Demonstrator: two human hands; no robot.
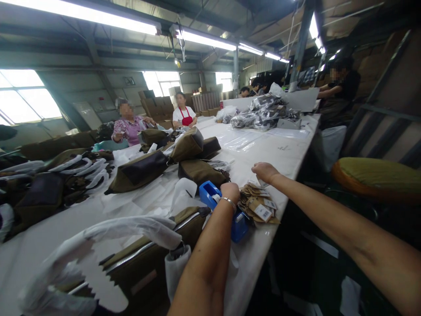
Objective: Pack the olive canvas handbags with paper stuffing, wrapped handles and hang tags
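My left hand [230, 192] is curled beside the blue tape dispenser [208, 193], and its fingertips are hidden from me. On the far side of a heap of brown paper hang tags [258, 205], my right hand [265, 172] is closed in a pinch. Something small and pale shows below its fingers, too unclear to name. Nearest to me lies an olive canvas bag [148, 259] with a silver zip. White wrapping covers its handle [131, 228], and a jagged-edged white piece [101, 281] hangs by it.
More olive bags [141, 169] are piled across the white table [250, 267], with wrapped handles at left. Plastic-packed goods [263, 112] lie at the far end. Two co-workers [130, 125] are across the table; others are farther back. A yellow-green padded object [375, 177] is at right.
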